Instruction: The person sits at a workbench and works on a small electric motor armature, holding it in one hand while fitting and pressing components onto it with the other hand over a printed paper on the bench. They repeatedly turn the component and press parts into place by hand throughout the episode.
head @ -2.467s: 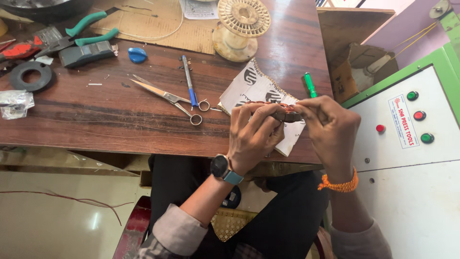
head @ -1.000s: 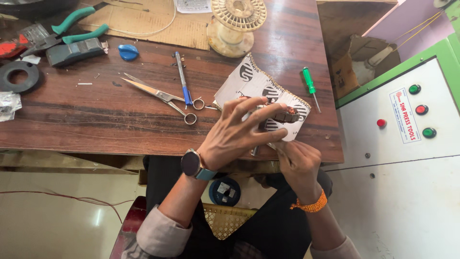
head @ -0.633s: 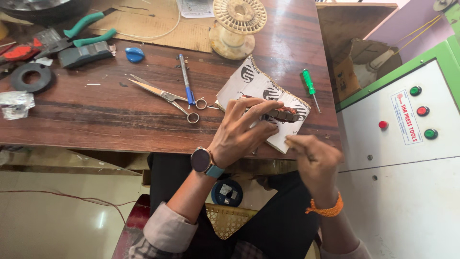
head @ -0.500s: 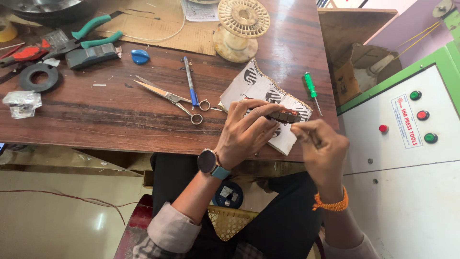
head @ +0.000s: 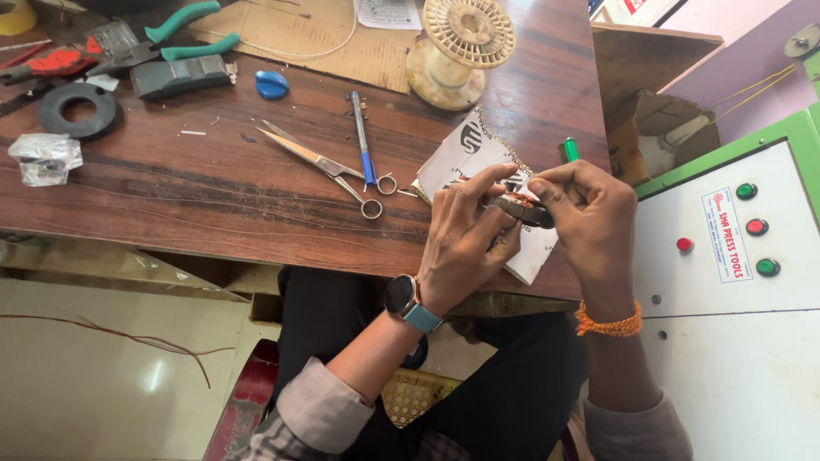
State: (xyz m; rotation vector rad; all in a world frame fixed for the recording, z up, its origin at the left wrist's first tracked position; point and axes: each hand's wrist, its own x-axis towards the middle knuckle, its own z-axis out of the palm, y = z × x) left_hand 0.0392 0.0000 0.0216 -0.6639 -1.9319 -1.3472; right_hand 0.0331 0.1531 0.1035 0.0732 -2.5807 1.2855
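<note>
My left hand grips a small dark metal part wound with copper-coloured wire, held just above a sheet of white printed paper near the wooden table's front edge. My right hand pinches the same part from its right end, fingertips meeting my left thumb. The part is mostly hidden by my fingers. A smartwatch sits on my left wrist, an orange thread band on my right.
Scissors and a blue-handled tool lie left of the paper. A cream empty spool, green screwdriver, green pliers, black tape ring and cardboard lie behind. A white machine panel with coloured buttons stands right.
My right hand had dropped below the table edge, away from the part; it has come back up and now pinches the part together with my left hand.
</note>
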